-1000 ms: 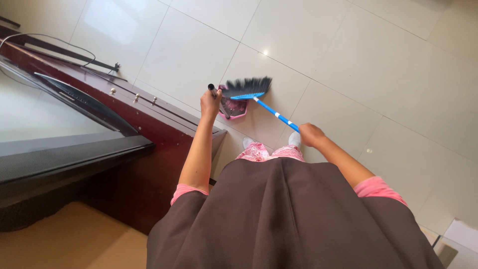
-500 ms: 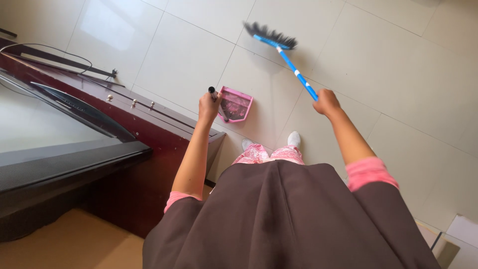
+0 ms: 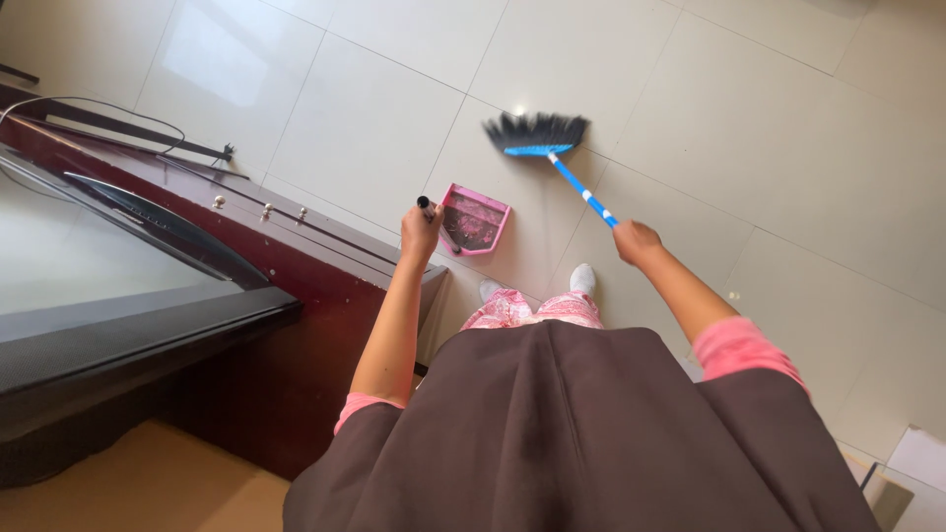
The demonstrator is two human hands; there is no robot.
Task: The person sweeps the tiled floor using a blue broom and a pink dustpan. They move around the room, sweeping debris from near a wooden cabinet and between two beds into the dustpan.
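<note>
Glossy tiled floor (image 3: 788, 128), plastic dustpan (image 3: 475, 219)

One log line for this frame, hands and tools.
left hand: grips dustpan handle | right hand: grips broom | bristles beyond dustpan

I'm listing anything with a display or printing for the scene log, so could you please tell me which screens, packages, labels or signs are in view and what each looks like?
Screen: one large flat screen at the left edge, on the dark red-brown cabinet; rectangular, black frame, pale glare across its glass, nothing readable.
Packages, labels, signs: none can be made out.
</note>
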